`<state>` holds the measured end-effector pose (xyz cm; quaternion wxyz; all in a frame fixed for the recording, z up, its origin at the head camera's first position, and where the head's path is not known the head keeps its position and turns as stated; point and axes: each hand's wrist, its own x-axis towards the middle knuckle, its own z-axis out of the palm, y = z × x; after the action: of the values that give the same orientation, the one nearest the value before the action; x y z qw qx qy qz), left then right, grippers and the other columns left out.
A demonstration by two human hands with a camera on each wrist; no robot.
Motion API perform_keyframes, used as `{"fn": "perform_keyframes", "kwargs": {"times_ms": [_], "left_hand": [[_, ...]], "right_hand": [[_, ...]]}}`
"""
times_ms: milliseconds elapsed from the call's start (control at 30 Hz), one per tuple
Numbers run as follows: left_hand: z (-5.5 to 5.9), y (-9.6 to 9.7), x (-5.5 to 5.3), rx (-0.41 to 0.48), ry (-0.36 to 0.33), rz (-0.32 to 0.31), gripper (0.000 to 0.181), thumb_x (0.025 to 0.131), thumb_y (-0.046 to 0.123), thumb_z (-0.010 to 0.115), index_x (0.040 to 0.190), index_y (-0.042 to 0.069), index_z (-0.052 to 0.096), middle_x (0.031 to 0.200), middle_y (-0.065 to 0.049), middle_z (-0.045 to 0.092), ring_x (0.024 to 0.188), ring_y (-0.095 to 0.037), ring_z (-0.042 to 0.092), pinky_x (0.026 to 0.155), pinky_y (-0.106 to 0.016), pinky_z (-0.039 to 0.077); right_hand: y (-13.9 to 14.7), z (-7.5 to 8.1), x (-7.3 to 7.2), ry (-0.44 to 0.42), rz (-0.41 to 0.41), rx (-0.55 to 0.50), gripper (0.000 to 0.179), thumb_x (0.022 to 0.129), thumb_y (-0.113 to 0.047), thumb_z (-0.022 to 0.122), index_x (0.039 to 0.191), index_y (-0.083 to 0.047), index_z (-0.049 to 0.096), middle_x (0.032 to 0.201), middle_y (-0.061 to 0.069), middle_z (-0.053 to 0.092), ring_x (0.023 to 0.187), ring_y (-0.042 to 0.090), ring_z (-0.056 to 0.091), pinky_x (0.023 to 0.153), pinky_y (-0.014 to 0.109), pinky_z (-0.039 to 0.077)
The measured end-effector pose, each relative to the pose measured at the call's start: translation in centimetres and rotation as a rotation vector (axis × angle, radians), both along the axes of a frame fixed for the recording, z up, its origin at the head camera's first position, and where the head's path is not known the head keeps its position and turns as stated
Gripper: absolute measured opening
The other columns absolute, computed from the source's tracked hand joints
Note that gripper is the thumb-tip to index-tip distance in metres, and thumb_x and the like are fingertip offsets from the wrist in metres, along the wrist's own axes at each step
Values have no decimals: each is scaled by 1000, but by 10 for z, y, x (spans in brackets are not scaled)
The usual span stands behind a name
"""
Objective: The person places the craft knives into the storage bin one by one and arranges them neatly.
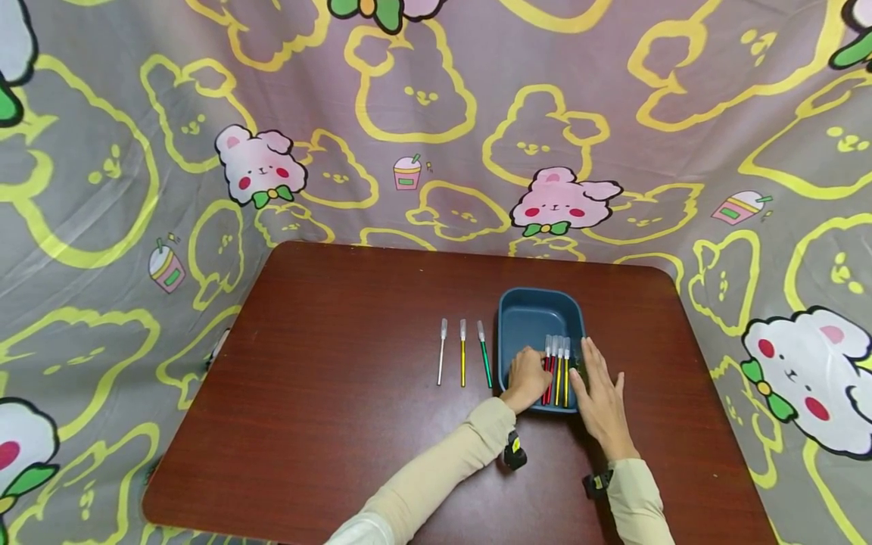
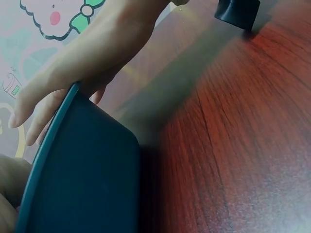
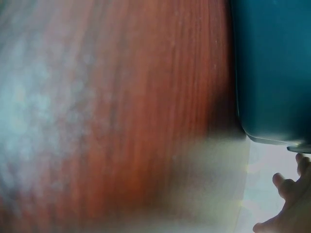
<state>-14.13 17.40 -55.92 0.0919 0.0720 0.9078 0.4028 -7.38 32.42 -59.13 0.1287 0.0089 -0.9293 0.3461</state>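
A blue tray (image 1: 512, 306) stands on the table, with several slim capped pens (image 1: 559, 371), red and yellow, lying side by side in its near right part. Reaching over the near left of the tray, my left hand (image 1: 527, 377) pinches the leftmost red pen; its fingertips are partly hidden. My right hand (image 1: 602, 401) lies along the tray's right rim, fingers straight and thumb spread toward the pens. In the left wrist view the right hand (image 2: 92, 53) overlaps the tray rim. The right wrist view shows the tray's outer wall (image 3: 277, 73).
Left of the tray, a white pen (image 1: 441, 352), a yellow pen (image 1: 463, 353) and a green pen (image 1: 484, 353) lie apart on the brown table (image 1: 327, 363). A patterned cloth (image 1: 422, 219) hangs behind the table and along its sides.
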Motion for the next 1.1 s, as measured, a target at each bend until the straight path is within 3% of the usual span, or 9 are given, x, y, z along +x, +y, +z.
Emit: {"fn": "perform_keyframes", "kwargs": {"times_ms": [233,367,500,700,833,1100], "left_hand": [[1,-1,1,-3,0,-9,48,81,0,80,129,4,76,111,-9,73,93,-20,70,75,-30,57],[6,-2,2,-16,35,-30,45,84,2,79,129,4,76,107,-8,71,92,-23,70,74,-32,57],[17,-6,1,-9,120,-56,43,85,5,79,128,5,75,106,-6,71,90,-23,70,72,-32,57],[39,-18,-2,77,210,-88,42,83,0,80,125,2,76,101,-9,71,81,-14,66,71,-22,52],[48,-26,-2,134,211,-96,41,84,-1,79,124,2,76,101,-11,71,78,-9,68,72,-17,51],[59,-39,-4,194,193,-77,41,86,-2,78,127,3,75,102,-7,72,81,-10,71,75,-17,51]], "right_hand": [[0,-1,0,-3,1,1,64,112,-31,49,169,-12,25,173,16,25,154,49,26,111,86,3],[0,-2,0,0,-1,-1,63,112,-30,49,168,-10,27,173,16,25,154,50,27,110,87,4],[0,-2,0,-6,-7,2,63,112,-31,50,168,-10,28,173,16,25,154,50,27,110,87,5],[0,-1,-1,-4,-1,2,64,112,-30,50,168,-10,27,172,18,26,153,51,27,109,88,4],[1,0,0,14,-7,7,63,112,-29,50,168,-10,28,172,18,27,152,53,28,109,88,4],[0,1,0,10,3,16,64,111,-29,51,168,-12,27,173,16,26,152,52,28,109,88,5]]}}
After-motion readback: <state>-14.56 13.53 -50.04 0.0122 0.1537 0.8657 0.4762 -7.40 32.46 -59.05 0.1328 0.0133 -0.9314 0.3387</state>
